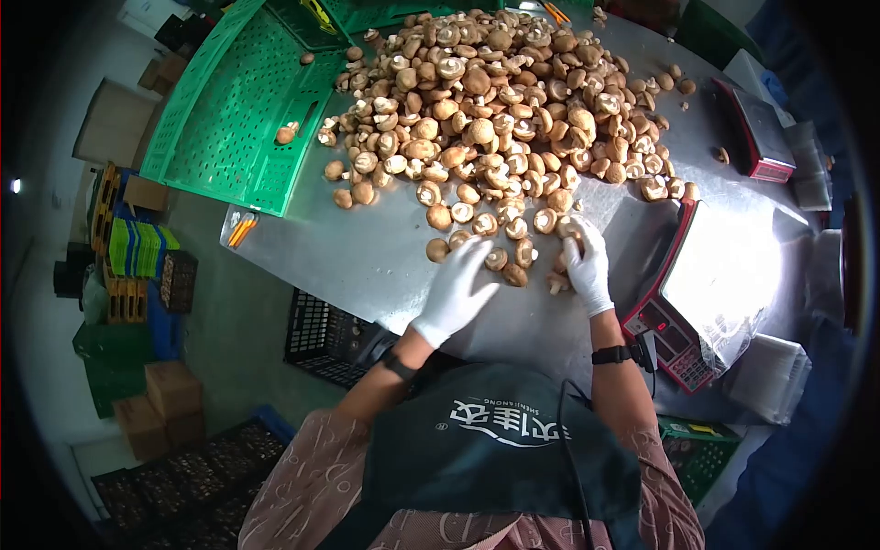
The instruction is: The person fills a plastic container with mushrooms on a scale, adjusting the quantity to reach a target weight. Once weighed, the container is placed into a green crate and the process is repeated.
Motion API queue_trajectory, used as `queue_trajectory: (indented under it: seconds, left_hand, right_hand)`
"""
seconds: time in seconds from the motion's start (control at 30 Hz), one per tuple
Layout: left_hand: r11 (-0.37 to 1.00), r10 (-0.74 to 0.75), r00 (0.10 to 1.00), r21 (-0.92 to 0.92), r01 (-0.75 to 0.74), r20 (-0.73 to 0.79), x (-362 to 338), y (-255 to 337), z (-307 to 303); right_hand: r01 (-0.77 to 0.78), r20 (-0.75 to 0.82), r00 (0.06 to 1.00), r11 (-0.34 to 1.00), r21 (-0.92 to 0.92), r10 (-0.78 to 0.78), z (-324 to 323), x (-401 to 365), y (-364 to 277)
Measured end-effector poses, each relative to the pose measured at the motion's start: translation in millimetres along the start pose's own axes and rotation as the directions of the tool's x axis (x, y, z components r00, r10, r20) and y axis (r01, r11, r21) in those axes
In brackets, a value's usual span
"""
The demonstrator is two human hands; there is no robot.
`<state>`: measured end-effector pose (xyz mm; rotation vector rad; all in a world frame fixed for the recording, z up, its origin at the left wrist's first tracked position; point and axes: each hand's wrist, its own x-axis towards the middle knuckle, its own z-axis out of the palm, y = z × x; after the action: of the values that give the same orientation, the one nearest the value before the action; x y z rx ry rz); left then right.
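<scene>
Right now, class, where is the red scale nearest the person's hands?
In the head view, the red scale sits on the metal table just right of the right hand, beside the mushroom pile and its near edge.

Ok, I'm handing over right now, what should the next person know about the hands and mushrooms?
Left hand: gloved, fingers spread flat on the near edge of the mushroom pile.
Right hand: gloved, on mushrooms beside it; grip unclear.
Green crate holds only two stray mushrooms.
Scale by the right hand looks bare, under glare.
Done: nothing visibly set aside. Left: the whole pile on the table.
</scene>
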<state>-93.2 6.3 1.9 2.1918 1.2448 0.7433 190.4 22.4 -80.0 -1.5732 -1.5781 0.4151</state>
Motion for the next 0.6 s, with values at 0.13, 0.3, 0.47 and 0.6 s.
queue_trajectory:
  seconds: [0.13, 0.3, 0.47, 0.6]
  left_hand:
    - [0.974, 0.094, 0.977, 0.186, -0.13, 0.189, 48, 14, 33]
    - [0.93, 0.212, 0.923, 0.223, -0.291, 0.32, 40, -2, 52]
    - [0.929, 0.254, 0.9, 0.17, -0.329, 0.354, 1, -3, 46]
    - [0.889, 0.34, 0.869, 0.178, -0.422, 0.361, -24, -13, 35]
  right_hand:
    - [0.051, 0.224, 0.973, 0.999, 0.01, -0.052, 3, -21, -35]
    - [0.194, 0.305, 0.937, 0.98, -0.04, -0.172, -7, -52, -54]
    - [0.244, 0.415, 0.893, 0.961, -0.129, -0.171, -34, -87, -69]
    - [0.223, 0.38, 0.914, 0.956, -0.19, -0.138, -35, -116, -54]
